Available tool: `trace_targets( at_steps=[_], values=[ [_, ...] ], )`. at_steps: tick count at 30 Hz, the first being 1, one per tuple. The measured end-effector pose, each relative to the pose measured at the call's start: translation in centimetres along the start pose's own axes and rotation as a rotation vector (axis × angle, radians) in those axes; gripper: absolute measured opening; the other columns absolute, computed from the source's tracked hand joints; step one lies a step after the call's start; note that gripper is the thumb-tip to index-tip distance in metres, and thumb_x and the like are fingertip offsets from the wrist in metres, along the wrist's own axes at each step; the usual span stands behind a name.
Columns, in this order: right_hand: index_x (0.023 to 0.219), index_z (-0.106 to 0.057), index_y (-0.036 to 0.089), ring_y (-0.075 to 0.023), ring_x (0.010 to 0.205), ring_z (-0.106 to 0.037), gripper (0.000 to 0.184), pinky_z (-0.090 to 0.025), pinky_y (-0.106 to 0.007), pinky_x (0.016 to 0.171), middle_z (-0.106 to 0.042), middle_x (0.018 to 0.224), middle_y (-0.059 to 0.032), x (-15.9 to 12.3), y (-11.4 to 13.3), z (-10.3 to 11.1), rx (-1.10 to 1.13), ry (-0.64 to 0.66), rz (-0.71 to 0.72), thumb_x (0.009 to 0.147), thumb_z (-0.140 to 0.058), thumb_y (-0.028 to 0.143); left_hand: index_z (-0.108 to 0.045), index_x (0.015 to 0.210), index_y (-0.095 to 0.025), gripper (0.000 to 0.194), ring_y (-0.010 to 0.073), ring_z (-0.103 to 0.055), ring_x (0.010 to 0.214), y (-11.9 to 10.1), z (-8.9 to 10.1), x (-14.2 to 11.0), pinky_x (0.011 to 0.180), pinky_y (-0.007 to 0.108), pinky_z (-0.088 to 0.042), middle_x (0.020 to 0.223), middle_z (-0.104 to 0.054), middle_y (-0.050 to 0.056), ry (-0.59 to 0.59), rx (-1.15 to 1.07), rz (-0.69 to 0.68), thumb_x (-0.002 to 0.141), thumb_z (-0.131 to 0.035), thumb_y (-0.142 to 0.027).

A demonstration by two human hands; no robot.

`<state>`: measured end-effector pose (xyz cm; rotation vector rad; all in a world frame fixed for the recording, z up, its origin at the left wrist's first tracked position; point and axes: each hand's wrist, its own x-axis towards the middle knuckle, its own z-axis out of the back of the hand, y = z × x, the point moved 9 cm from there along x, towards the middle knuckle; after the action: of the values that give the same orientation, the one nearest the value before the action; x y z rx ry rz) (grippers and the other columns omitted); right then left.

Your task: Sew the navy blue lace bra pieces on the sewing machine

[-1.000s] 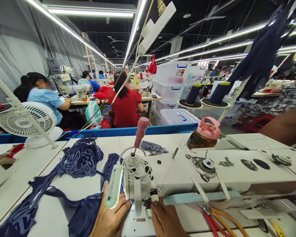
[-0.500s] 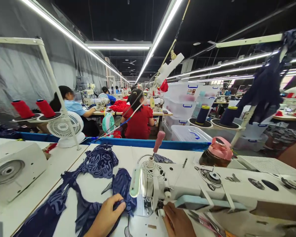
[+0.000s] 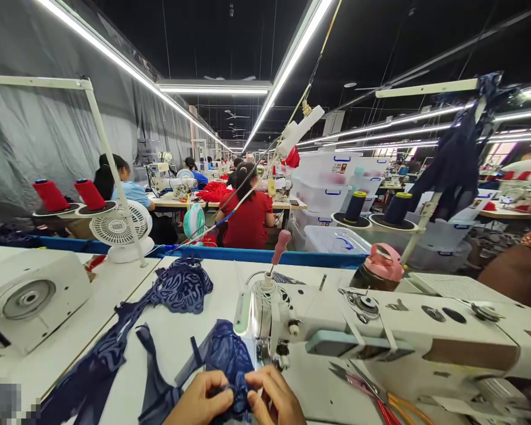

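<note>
Both my hands are at the front edge of a navy lace garment piece (image 3: 228,348), just left of the needle area of a white sewing machine (image 3: 327,313). My left hand (image 3: 206,396) pinches the fabric between thumb and fingers. Opposite it, my right hand (image 3: 274,394) grips the same piece, fingertips close to the left ones. More navy lace pieces (image 3: 183,286) trail across the white table to the left, some reaching its front edge. The needle and presser foot are mostly hidden behind the fabric and machine head.
Scissors (image 3: 358,378) with red and orange handles lie under the machine arm. A pink-lidded jar (image 3: 380,265) stands behind the machine. A second machine (image 3: 30,301) and a white fan (image 3: 123,227) are at left. Ahead, a person in red (image 3: 246,221) sits beside stacked plastic boxes (image 3: 321,189).
My right hand has come from beside the machine's needle area to the lace piece and now grips it. The piece has shifted toward me, and the view has turned slightly.
</note>
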<state>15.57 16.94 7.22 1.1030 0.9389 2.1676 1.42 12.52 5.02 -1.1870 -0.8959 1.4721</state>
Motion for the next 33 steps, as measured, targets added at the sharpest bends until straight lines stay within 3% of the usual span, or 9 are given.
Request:
trace_targets(
  at_steps=[5, 7, 10, 14, 18, 23, 28, 31, 33],
  values=[
    [0.073, -0.058, 0.021, -0.0123, 0.065, -0.049, 0.021, -0.034, -0.022, 0.059, -0.050, 0.072, 0.0026, 0.5, -0.3, -1.0, 0.110, 0.136, -0.168, 0.092, -0.055, 0.030, -0.053, 0.078, -0.019, 0.030, 0.0158, -0.044, 0.073, -1.1, -1.0, -1.0, 0.070, 0.027, -0.034, 0.073, -0.048, -0.002, -0.025, 0.081, -0.044, 0.072, -0.056, -0.048],
    [0.071, -0.054, 0.020, -0.0120, 0.063, -0.046, 0.028, -0.034, -0.023, 0.058, -0.047, 0.068, 0.0036, 0.3, -0.8, -1.4, 0.172, 0.173, -0.238, 0.093, -0.055, 0.036, -0.059, 0.089, -0.018, 0.028, 0.0177, -0.049, 0.079, -1.3, -1.0, -1.3, 0.075, 0.028, -0.036, 0.080, -0.056, 0.000, -0.074, 0.175, -0.079, 0.076, -0.057, -0.042],
    [0.079, -0.056, 0.021, -0.0112, 0.054, -0.044, 0.033, -0.034, -0.023, 0.052, -0.047, 0.065, 0.0046, -0.2, -1.0, -1.2, 0.232, 0.203, -0.283, 0.099, -0.045, 0.044, -0.062, 0.088, -0.018, 0.024, 0.0186, -0.054, 0.079, -1.1, -1.1, -1.6, 0.075, 0.027, -0.039, 0.080, -0.060, 0.001, -0.112, 0.224, -0.105, 0.080, -0.053, -0.038],
    [0.094, -0.063, 0.024, -0.0140, 0.070, -0.057, 0.018, -0.042, -0.023, 0.060, -0.059, 0.085, -0.0009, -0.4, 2.0, 1.4, 0.006, 0.135, -0.010, 0.101, -0.047, 0.030, -0.063, 0.086, -0.016, 0.029, 0.0194, -0.055, 0.078, -1.0, -1.5, -1.8, 0.075, 0.028, -0.040, 0.078, -0.060, 0.001, -0.094, 0.156, -0.079, 0.078, -0.053, -0.042],
    [0.094, -0.058, 0.025, -0.0132, 0.074, -0.059, 0.015, -0.044, -0.021, 0.065, -0.059, 0.085, -0.0004, -0.6, 5.4, 2.2, -0.205, 0.161, 0.266, 0.096, -0.049, 0.012, -0.068, 0.089, -0.015, 0.030, 0.0199, -0.056, 0.081, -1.5, -2.0, -1.9, 0.077, 0.029, -0.041, 0.081, -0.063, 0.002, -0.070, 0.144, -0.070, 0.076, -0.054, -0.038],
    [0.092, -0.051, 0.024, -0.0149, 0.077, -0.060, 0.018, -0.041, -0.024, 0.065, -0.059, 0.084, 0.0000, -0.4, 6.0, 1.8, -0.383, 0.203, 0.339, 0.089, -0.048, 0.006, -0.071, 0.089, -0.017, 0.024, 0.0182, -0.056, 0.080, -1.2, -2.2, -1.8, 0.077, 0.027, -0.041, 0.080, -0.065, 0.000, -0.072, 0.142, -0.071, 0.078, -0.055, -0.033],
    [0.087, -0.044, 0.024, -0.0168, 0.069, -0.057, 0.018, -0.034, -0.028, 0.057, -0.055, 0.078, 0.0006, -0.9, 5.7, 1.0, -0.511, 0.080, 0.451, 0.079, -0.042, 0.008, -0.072, 0.088, -0.018, 0.021, 0.0188, -0.060, 0.082, -0.9, -2.2, -1.8, 0.077, 0.027, -0.043, 0.083, -0.069, 0.001, -0.107, 0.167, -0.090, 0.078, -0.057, -0.029],
    [0.086, -0.041, 0.025, -0.0164, 0.066, -0.054, 0.019, -0.032, -0.027, 0.055, -0.052, 0.077, 0.0013, -1.1, 3.7, 0.4, -0.448, 0.054, 0.336, 0.074, -0.042, 0.010, -0.071, 0.083, -0.020, 0.016, 0.0187, -0.063, 0.079, -1.1, -2.5, -1.9, 0.079, 0.029, -0.046, 0.082, -0.071, 0.002, -0.190, 0.268, -0.215, 0.079, -0.057, -0.027],
    [0.083, -0.039, 0.025, -0.0141, 0.062, -0.049, 0.015, -0.032, -0.025, 0.056, -0.048, 0.073, 0.0036, -1.0, 1.1, -0.4, -0.245, 0.154, 0.100, 0.077, -0.042, 0.012, -0.069, 0.083, -0.023, 0.014, 0.0178, -0.063, 0.076, -1.9, -2.7, -2.5, 0.090, 0.035, -0.044, 0.078, -0.069, 0.001, -0.308, 0.398, -0.385, 0.082, -0.055, -0.024]
  ],
)
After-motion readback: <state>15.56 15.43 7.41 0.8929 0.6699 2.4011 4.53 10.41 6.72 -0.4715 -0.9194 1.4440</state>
